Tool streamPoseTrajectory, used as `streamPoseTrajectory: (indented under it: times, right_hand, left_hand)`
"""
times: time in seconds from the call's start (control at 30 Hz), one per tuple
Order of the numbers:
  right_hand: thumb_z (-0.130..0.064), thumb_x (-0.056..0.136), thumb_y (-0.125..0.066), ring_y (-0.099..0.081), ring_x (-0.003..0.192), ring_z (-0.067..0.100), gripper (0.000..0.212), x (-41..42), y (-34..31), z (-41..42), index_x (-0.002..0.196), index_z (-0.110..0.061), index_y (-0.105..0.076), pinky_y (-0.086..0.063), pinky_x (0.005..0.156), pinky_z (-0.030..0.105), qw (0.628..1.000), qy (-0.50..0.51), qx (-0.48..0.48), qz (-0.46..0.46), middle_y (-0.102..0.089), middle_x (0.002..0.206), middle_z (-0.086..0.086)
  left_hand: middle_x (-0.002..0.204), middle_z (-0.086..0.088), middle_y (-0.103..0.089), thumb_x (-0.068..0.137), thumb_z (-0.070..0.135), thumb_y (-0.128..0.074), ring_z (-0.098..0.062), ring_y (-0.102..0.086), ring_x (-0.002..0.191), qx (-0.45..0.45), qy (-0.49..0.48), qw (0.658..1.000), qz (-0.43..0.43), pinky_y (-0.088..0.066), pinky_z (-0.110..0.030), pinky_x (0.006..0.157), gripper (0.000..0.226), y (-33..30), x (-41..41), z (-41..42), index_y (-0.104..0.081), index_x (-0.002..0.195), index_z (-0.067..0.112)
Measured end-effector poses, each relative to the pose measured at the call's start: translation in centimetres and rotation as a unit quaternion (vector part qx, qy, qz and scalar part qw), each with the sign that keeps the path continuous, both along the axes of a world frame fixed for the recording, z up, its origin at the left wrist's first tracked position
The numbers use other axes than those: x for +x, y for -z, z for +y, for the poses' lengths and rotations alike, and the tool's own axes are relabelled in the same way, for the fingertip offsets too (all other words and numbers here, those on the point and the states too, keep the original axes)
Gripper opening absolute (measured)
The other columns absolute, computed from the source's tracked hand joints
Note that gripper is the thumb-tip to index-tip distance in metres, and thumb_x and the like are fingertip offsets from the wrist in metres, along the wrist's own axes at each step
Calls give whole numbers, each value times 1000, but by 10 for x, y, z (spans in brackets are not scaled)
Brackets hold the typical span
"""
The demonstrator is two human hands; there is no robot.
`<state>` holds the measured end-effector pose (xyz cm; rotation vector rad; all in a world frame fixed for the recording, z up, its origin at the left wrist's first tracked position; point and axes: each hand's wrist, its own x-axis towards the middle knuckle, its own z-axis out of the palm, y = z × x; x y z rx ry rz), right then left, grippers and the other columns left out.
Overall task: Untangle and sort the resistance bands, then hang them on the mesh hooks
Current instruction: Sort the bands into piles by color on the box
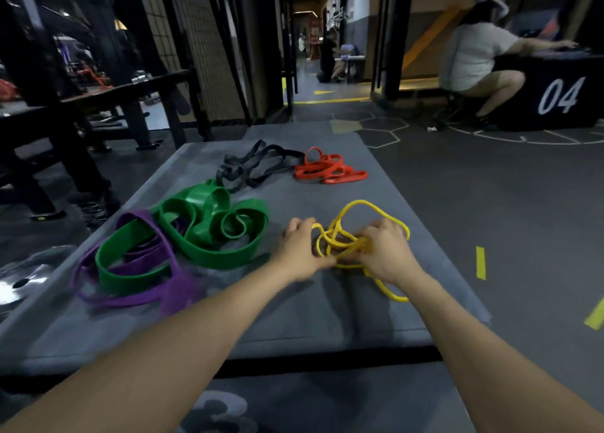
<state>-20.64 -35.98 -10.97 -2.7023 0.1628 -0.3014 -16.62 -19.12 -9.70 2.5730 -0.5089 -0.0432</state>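
A tangle of thin yellow bands [351, 210] lies on the grey mat [294, 318], right of centre. My left hand [299, 249] grips the tangle's left side with curled fingers. My right hand [387, 251] grips its right side. Wide green bands [209, 233] coil to the left, partly laid over purple bands [143, 289]. Black bands [255, 164] and red bands [330, 169] lie at the mat's far end. A dark mesh panel [202, 47] stands behind the mat on the left; I see no hooks on it.
A black bench frame [130, 106] stands at the far left. A person crouches at a black box marked 04 [555, 96] at the far right. Another person sits in the corridor [328, 60] beyond. Yellow tape marks dot the floor [480, 262] on the right.
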Motion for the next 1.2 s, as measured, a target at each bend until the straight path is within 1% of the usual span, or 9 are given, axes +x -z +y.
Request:
streamPoseTrajectory:
  times: [0.1, 0.17, 0.33, 0.47, 0.6, 0.77, 1.0, 1.1, 1.2]
  right_hand:
    - [-51, 67, -73, -31, 129, 31, 80, 6, 9, -3, 136, -26, -41, -29, 107, 40, 991, -32, -100, 88, -39, 137, 5]
    - [-42, 77, -68, -37, 126, 30, 64, 12, 12, -9, 133, -24, -43, -35, 103, 40, 991, -20, -100, 81, -47, 134, 6]
    - [-15, 86, -52, -47, 108, 33, 21, 30, 2, -29, 106, -9, -54, -40, 81, 38, 995, 41, -81, -33, -60, 111, 11]
    - [-7, 80, -58, -44, 103, 34, 25, 46, -5, -47, 105, -4, -57, -34, 83, 37, 983, 94, 1, -158, -59, 107, 15]
    - [-10, 83, -55, -45, 110, 33, 37, 52, 18, -56, 120, -11, -52, -38, 91, 37, 994, 81, -45, -52, -56, 118, 9]
    - [-12, 82, -53, -47, 118, 32, 48, 56, 11, -41, 130, -19, -48, -36, 103, 40, 995, 52, -65, -54, -54, 126, 5]
    - [-16, 86, -52, -16, 142, 29, 60, 44, -23, 21, 141, -23, -29, -6, 118, 46, 979, 26, -162, 122, -24, 150, 6]
    - [-20, 81, -63, -8, 143, 31, 70, 43, -41, 54, 142, -24, -29, -7, 119, 45, 956, -28, -221, 189, -17, 151, 8]
    - [-34, 73, -75, -21, 138, 33, 78, 48, -53, 89, 140, -26, -36, -20, 114, 43, 957, -75, -206, 189, -29, 144, 7]
  left_hand:
    - [145, -7, -26, 69, 41, -76, -32, -32, 134, 105, 2, 994, 19, -29, -43, 107, 99, 12, 4, -10, -15, 145, 23]
    - [143, -5, -34, 72, 42, -73, -29, -36, 133, 123, -4, 992, 5, -31, -43, 105, 92, 15, 14, -13, -18, 143, 25]
    - [92, 4, -65, 81, 25, -66, -26, -62, 96, -65, -47, 997, -9, -50, -37, 82, 27, 23, 48, -34, -54, 106, 23]
    - [112, -2, -62, 86, 22, -58, -25, -57, 108, -129, -15, 984, -123, -46, -40, 90, 33, 13, 70, -71, -53, 118, 21]
    - [138, 2, -42, 91, 31, -52, -23, -40, 128, 0, -2, 996, -89, -34, -37, 106, 45, 22, 81, -76, -44, 135, 26]
    - [140, -3, -41, 90, 26, -54, -26, -40, 128, -6, -4, 999, -53, -33, -36, 108, 48, 23, 82, -40, -43, 137, 19]
    - [136, -3, -41, 89, 31, -56, -24, -40, 127, 22, -28, 998, -59, -35, -36, 106, 45, -10, 53, 30, -45, 132, 21]
    - [135, -1, -40, 88, 35, -56, -22, -38, 127, 54, -38, 996, -67, -34, -34, 104, 44, -22, 39, 68, -46, 130, 25]
    - [132, 1, -41, 88, 37, -56, -20, -38, 126, 93, -40, 991, -83, -32, -34, 104, 43, -29, 25, 109, -47, 128, 26]
